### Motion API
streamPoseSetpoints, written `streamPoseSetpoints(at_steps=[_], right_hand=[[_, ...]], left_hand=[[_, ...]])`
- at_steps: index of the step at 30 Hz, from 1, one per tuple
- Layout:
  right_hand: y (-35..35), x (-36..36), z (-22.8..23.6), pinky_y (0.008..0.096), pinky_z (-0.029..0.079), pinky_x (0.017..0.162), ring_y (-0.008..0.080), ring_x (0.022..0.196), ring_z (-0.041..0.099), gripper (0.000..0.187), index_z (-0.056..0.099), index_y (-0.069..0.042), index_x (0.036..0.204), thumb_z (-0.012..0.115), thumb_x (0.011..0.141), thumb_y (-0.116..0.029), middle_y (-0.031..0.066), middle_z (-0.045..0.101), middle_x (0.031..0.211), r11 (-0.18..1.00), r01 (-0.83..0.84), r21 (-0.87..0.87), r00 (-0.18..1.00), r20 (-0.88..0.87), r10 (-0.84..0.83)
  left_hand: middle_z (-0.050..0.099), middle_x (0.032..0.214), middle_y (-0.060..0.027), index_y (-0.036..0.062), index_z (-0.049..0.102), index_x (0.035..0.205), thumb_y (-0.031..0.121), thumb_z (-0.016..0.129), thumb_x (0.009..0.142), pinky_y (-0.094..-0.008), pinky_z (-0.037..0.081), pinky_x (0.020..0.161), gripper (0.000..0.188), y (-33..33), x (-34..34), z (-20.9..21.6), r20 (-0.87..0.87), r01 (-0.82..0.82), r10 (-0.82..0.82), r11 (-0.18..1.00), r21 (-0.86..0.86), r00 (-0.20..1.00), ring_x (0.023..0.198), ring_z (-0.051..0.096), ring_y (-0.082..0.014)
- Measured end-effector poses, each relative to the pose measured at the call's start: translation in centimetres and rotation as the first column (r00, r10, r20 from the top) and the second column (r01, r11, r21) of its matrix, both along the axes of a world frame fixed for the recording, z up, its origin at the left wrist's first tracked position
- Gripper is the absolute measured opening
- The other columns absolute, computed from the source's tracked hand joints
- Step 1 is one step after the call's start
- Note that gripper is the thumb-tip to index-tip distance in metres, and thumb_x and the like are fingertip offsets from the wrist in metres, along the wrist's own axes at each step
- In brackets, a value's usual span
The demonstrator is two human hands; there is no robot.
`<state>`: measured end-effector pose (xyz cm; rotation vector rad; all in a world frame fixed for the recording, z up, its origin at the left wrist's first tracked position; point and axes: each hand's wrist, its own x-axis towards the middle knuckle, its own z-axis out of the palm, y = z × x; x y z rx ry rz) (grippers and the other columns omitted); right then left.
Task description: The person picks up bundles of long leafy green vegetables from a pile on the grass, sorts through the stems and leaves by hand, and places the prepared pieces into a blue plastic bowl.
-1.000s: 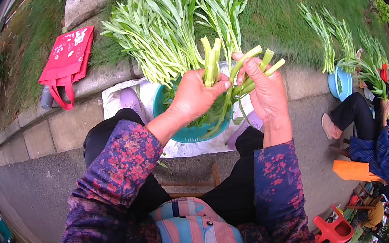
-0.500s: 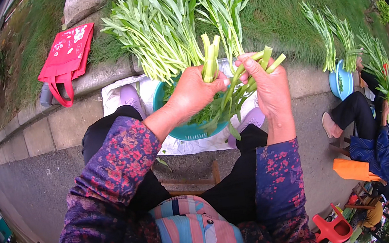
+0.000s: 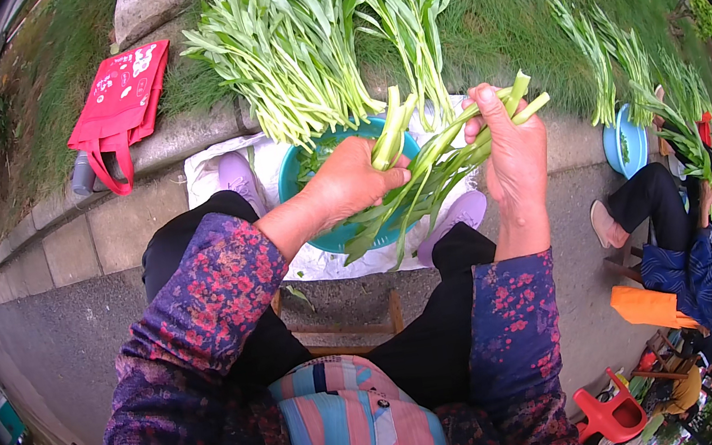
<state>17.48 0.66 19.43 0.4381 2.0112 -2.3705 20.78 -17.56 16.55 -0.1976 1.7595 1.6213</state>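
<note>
While the left hand (image 3: 349,182) closes its fingers round a short pale stalk (image 3: 390,133) pointing to twelve o'clock, the right hand (image 3: 512,155) clamps thumb and fingers on a bunch of green stems (image 3: 423,181) whose cut ends project toward two o'clock and whose leaves trail toward seven o'clock. Both are held over a teal basin (image 3: 333,239). Sorted greens (image 3: 295,44) lie on the grass at twelve o'clock.

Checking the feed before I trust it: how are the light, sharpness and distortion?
Head view: soft, even daylight, no glare or hard shadows; hands, left and right, and the green stalks are sharp; the curb bends toward the rim; the corners are black.
</note>
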Motion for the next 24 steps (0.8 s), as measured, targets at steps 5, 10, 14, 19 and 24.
streamPoseSetpoints(at_steps=[5, 10, 14, 19, 24], right_hand=[[0.5, -0.2, -0.1, 0.0203, 0.039, 0.05, 0.0081, 0.054, 0.05, 0.02, 0.059, 0.0, 0.088, 0.068, 0.084, -0.018, 0.0021, 0.057, 0.068, 0.998, 0.043, 0.036, 0.999, 0.003, -0.043], [0.8, -0.2, -0.2, 0.0205, 0.038, 0.048, 0.0079, 0.053, 0.049, 0.02, 0.059, 0.0, 0.088, 0.068, 0.084, -0.018, 0.0022, 0.057, 0.069, 0.998, 0.061, 0.029, 0.998, -0.001, -0.061], [1.0, -0.2, -0.3, 0.0204, 0.038, 0.048, 0.0079, 0.053, 0.049, 0.02, 0.059, 0.001, 0.089, 0.068, 0.084, -0.017, 0.0022, 0.057, 0.069, 0.998, 0.067, 0.012, 0.998, -0.001, -0.067], [1.1, -0.3, 0.0, 0.02, 0.038, 0.049, 0.0072, 0.053, 0.048, 0.021, 0.061, 0.001, 0.09, 0.067, 0.085, -0.018, 0.002, 0.057, 0.071, 0.998, 0.065, 0.025, 0.998, 0.013, -0.065], [1.2, -0.3, 0.1, 0.0195, 0.038, 0.051, 0.0066, 0.055, 0.048, 0.022, 0.062, 0.002, 0.091, 0.066, 0.086, -0.019, 0.0023, 0.058, 0.073, 0.997, 0.073, 0.041, 0.997, 0.015, -0.073]], left_hand=[[0.058, 0.067, -0.0023, -0.004, 0.062, 0.098, 0.007, 0.064, 0.081, -0.0233, 0.041, 0.049, 0.02, -0.1, -0.1, 0.3, 0.037, 0.0, 0.0, 1.0, 0.003, 0.999, 0.049, 0.047, -0.0071], [0.059, 0.067, -0.002, -0.0045, 0.063, 0.095, 0.008, 0.067, 0.08, -0.0232, 0.04, 0.048, 0.02, -0.4, 0.1, -0.1, 0.048, 0.052, -0.055, 0.997, 0.058, 0.997, 0.049, 0.047, -0.0065], [0.059, 0.067, -0.0021, -0.0037, 0.064, 0.092, 0.01, 0.07, 0.079, -0.0227, 0.039, 0.048, 0.02, -0.4, 0.2, -0.1, 0.081, 0.03, -0.039, 0.993, 0.114, 0.996, 0.049, 0.047, -0.0065], [0.059, 0.067, -0.0022, -0.003, 0.064, 0.089, 0.011, 0.07, 0.08, -0.0223, 0.039, 0.048, 0.018, -0.5, -0.1, 0.5, 0.047, 0.018, -0.02, 0.999, 0.031, 0.999, 0.049, 0.047, -0.0067], [0.061, 0.069, -0.003, -0.0028, 0.064, 0.089, 0.011, 0.067, 0.081, -0.0219, 0.04, 0.049, 0.016, -0.8, -0.1, 0.1, 0.039, -0.009, 0.008, 1.0, 0.023, 0.999, 0.051, 0.048, -0.0067]])
